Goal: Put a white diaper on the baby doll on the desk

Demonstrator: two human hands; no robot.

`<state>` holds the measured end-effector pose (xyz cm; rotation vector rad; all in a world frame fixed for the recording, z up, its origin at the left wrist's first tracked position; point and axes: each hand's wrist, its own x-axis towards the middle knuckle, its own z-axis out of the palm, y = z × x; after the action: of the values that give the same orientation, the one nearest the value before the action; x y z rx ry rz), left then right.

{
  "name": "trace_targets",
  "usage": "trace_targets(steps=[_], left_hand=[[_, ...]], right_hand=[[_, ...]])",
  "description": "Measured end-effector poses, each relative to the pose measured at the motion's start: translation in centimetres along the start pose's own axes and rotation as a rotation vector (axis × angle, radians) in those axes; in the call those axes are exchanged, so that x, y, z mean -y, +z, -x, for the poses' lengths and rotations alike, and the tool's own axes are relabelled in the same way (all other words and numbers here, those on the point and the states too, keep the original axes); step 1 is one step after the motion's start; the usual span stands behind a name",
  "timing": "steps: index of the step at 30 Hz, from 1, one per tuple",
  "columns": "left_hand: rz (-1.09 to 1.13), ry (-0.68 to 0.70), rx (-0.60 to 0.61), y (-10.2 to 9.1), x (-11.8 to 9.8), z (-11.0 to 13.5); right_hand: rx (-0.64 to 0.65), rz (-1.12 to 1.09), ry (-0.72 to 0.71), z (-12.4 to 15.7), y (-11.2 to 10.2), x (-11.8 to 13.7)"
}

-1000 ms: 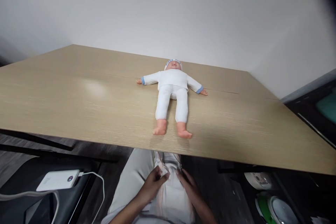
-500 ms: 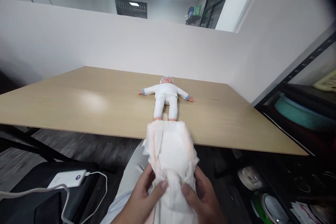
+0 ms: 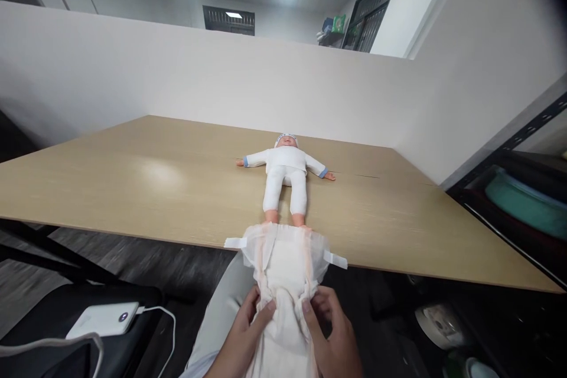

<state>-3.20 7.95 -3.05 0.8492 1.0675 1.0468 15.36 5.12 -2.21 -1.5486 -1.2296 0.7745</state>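
Observation:
A white diaper (image 3: pixel 287 263) is spread open in front of me, its tape tabs sticking out to both sides at the far end. My left hand (image 3: pixel 250 328) pinches its left edge between thumb and fingers. On the opposite edge, my right hand (image 3: pixel 330 328) grips it the same way, fingers curled underneath. Just beyond the diaper's far end, a baby doll (image 3: pixel 286 159) in white clothes and a cap lies on its back on the table (image 3: pixel 186 189). Its feet point toward me, close to the diaper, and its arms are spread wide.
A white power bank (image 3: pixel 104 320) with a cable lies on a black chair (image 3: pixel 146 307) at lower left. To the right stands a dark shelf holding a teal basin (image 3: pixel 527 201). A pale partition wall (image 3: pixel 266 82) runs behind the table.
The diaper's tape tabs now stick out sideways, and its far end is spread wider. Both hands keep their hold. The view has shifted slightly, and the doll's feet show more.

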Motion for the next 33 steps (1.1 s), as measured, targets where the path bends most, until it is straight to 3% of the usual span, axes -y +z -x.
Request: trace_targets(steps=[2, 4, 8, 11, 14, 17, 21, 23, 26, 29, 33], left_hand=[[0.017, -0.032, -0.021, 0.1, 0.0, 0.4], [0.035, -0.046, -0.039, 0.4, 0.0, 0.6], [0.032, -0.049, -0.019, 0.7, 0.7, 0.9], [-0.023, -0.001, 0.032, 0.4, 1.4, 0.8], [-0.172, 0.039, 0.110, -0.9, 1.1, 0.8], [-0.481, 0.097, 0.210, -3.1, -1.8, 1.0], [-0.852, 0.281, 0.437, -5.7, -9.1, 0.2], [-0.898, 0.424, 0.501, -6.0, -12.8, -1.3], [-0.966, 0.663, 0.414, -5.3, -16.3, -5.8], [-1.319, 0.909, 0.360, -3.8, -17.3, -12.0], [-1.819, 1.009, 0.551, -0.9, -16.9, -19.2]], right_hand=[[-0.210, 0.147, -0.135, -0.3, -0.3, 0.1], [-0.289, 0.259, -0.298, -1.0, -0.5, 1.0], [-0.083, 0.408, -0.535, -3.4, 0.6, 4.2], [0.116, 0.513, -0.568, -5.4, 2.3, 5.5], [0.260, 0.601, -0.554, -6.9, 3.8, 5.1], [0.309, 0.667, -0.553, -7.4, 4.7, 4.2], [0.283, 0.696, -0.571, -7.3, 5.1, 3.5], [0.274, 0.701, -0.577, -7.2, 5.3, 3.4], [0.281, 0.716, -0.579, -7.3, 5.3, 3.3], [0.266, 0.710, -0.584, -7.3, 5.3, 3.2], [0.246, 0.706, -0.585, -7.3, 5.3, 3.1]])
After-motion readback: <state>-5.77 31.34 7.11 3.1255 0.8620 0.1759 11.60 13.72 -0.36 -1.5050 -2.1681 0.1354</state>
